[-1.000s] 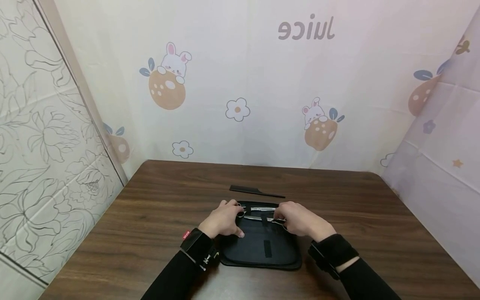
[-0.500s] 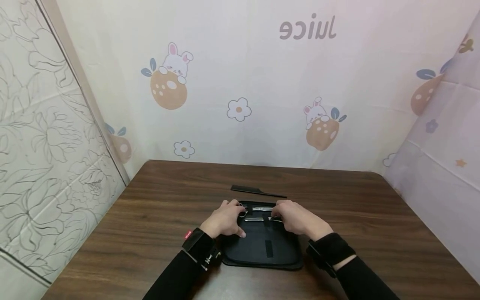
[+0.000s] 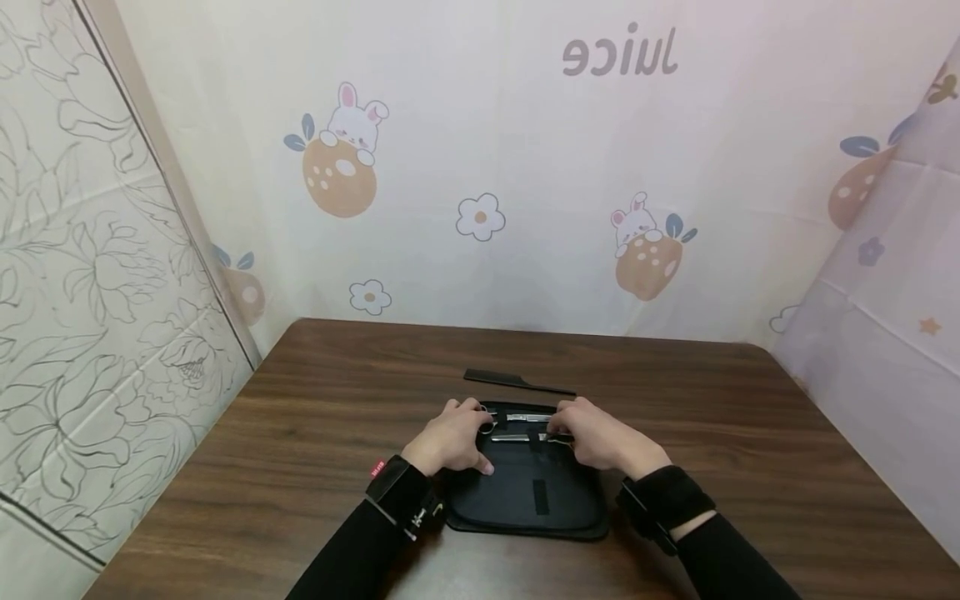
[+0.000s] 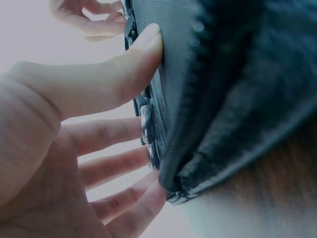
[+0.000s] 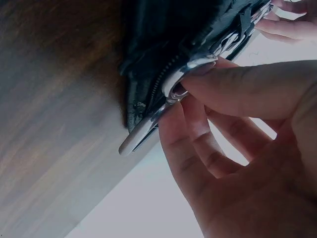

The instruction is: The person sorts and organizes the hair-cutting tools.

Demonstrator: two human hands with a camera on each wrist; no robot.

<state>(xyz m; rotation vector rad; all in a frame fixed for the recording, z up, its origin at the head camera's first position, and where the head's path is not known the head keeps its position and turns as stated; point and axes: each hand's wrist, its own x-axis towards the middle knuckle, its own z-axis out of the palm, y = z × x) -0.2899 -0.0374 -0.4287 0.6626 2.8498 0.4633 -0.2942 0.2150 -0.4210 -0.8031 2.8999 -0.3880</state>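
A black zip case (image 3: 502,500) lies on the table, with two pairs of silver scissors under its dark straps. My left hand (image 3: 448,437) rests at the case's upper left, fingers spread over the edge and thumb on the black face. Near its fingertips is the finger ring of the farther scissors (image 3: 527,417). On the right, my right hand (image 3: 603,437) pinches the handle of the nearer scissors (image 3: 510,437) between thumb and fingers. The right wrist view shows the shiny ring handle (image 5: 141,129) at the fingertips, beside the case's zipper.
Behind the case lies a black tail comb (image 3: 495,377). The brown wooden table (image 3: 337,383) ends at a patterned curtain (image 3: 420,167), with flowered panels (image 3: 120,275) at the left.
My right hand has shifted slightly left over the case, still at the scissors' handle, and its fingers now hide more of that handle. The left hand stays in place.
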